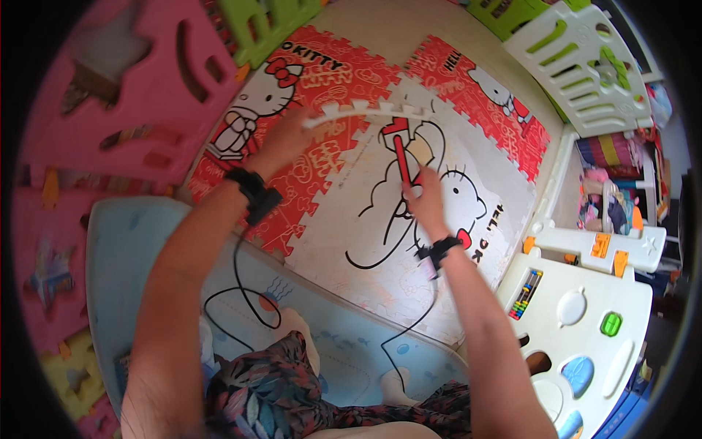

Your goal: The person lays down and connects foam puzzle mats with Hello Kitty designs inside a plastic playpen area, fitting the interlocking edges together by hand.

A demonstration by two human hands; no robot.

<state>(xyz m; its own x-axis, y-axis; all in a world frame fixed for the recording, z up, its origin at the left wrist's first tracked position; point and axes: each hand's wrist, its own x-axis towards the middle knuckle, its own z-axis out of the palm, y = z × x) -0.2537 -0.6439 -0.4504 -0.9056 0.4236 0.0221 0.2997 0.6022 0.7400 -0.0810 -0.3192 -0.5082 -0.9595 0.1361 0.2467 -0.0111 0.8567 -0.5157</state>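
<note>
My left hand [288, 134], blurred, grips the near end of a white toothed foam edge strip [362, 111]. The strip crosses over a red foam floor mat [329, 148] and the far corner of a white foam mat [340, 219]. Over the white mat, which bears a black-outlined cartoon cat, my right hand [428, 200] has its fingers at the lower end of a red bar shape [402, 159]. Whether that bar is printed or loose, and whether my right hand holds anything, I cannot tell. Black bands with devices and cables circle both wrists.
A second red mat [493, 93] adjoins the white one. Plastic play fence panels surround the floor: pink [159, 110] at left, green [263, 27] behind, white [592, 71] at right. A light blue padded mat [340, 351] lies under my feet. Black cable [236, 263] loops across it.
</note>
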